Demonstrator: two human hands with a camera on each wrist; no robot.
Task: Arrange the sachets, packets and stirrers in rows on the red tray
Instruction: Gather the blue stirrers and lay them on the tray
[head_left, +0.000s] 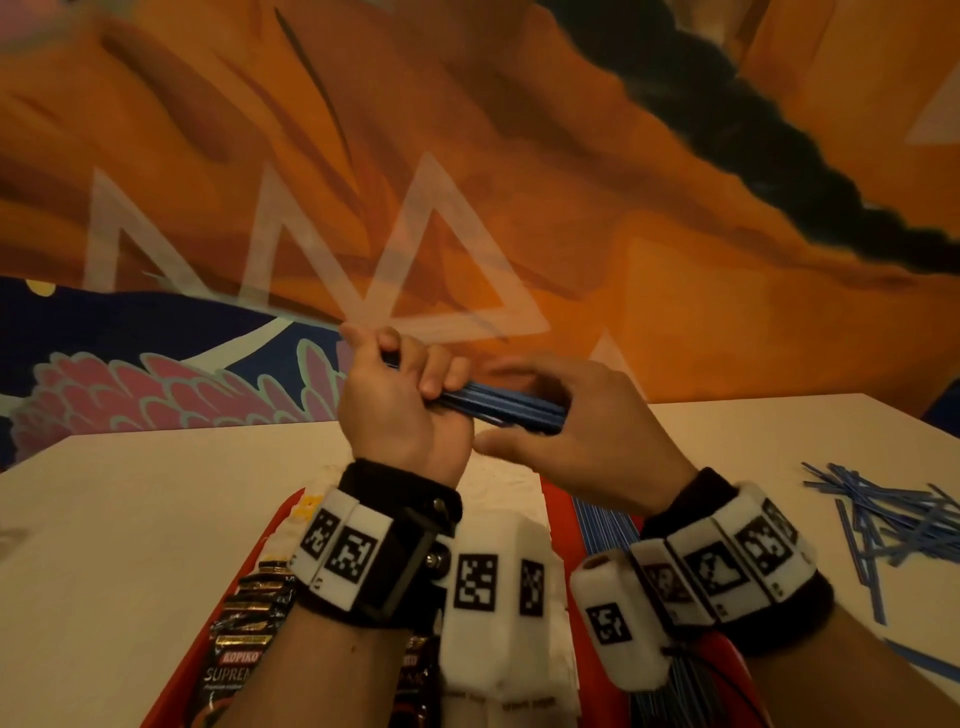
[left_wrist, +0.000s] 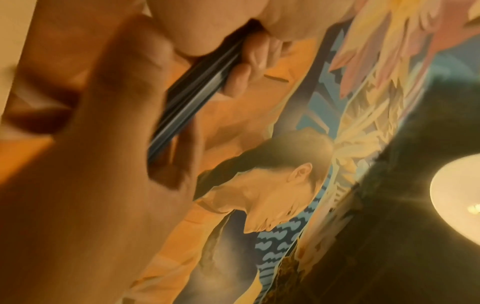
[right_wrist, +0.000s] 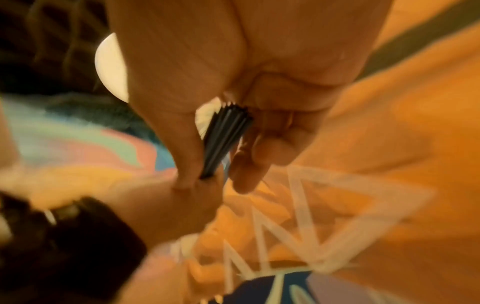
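While raised above tray (head_left: 558, 512), stirrer bundle (head_left: 506, 405) gripped between both hands

Orange painted mural (head_left: 571, 182) behind a pale table (head_left: 130, 519).

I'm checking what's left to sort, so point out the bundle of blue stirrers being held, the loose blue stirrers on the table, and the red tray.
Bundle of blue plastic stirrers (head_left: 511, 408): head view, mid-bundle between the hands.
Loose pile of blue stirrers (head_left: 893, 514): head view, centre of pile.
Red plastic tray (head_left: 557, 512): head view, bare strip.
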